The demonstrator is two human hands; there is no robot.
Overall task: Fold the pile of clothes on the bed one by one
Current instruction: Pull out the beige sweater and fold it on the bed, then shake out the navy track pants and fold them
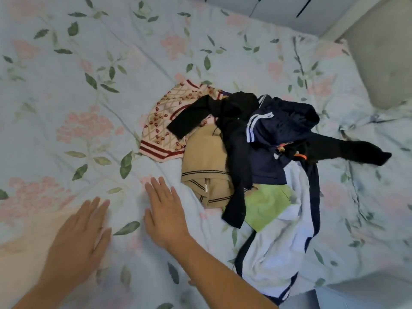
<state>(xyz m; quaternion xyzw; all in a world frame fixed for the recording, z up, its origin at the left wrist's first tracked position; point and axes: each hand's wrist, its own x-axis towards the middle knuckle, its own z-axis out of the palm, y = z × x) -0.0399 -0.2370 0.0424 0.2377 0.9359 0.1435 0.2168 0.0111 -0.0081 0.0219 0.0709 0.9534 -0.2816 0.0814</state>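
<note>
A jumbled pile of clothes (252,157) lies on the floral bed sheet (78,97). On top is a black garment (236,139) with long sleeves, beside a navy piece with white stripes (272,126). Under them are a tan garment (205,166), a cream knit with red hearts (162,121), a lime-green piece (267,204) and a white garment with navy trim (276,250). My left hand (78,239) and my right hand (165,212) lie flat on the sheet with fingers straight, left of the pile. Neither hand touches the clothes.
A grey padded headboard or cushion (383,54) stands at the right. A pale wall or cabinet (289,12) runs along the far edge of the bed. Another grey surface (361,293) fills the lower right corner. Wrinkled sheet stretches to the left.
</note>
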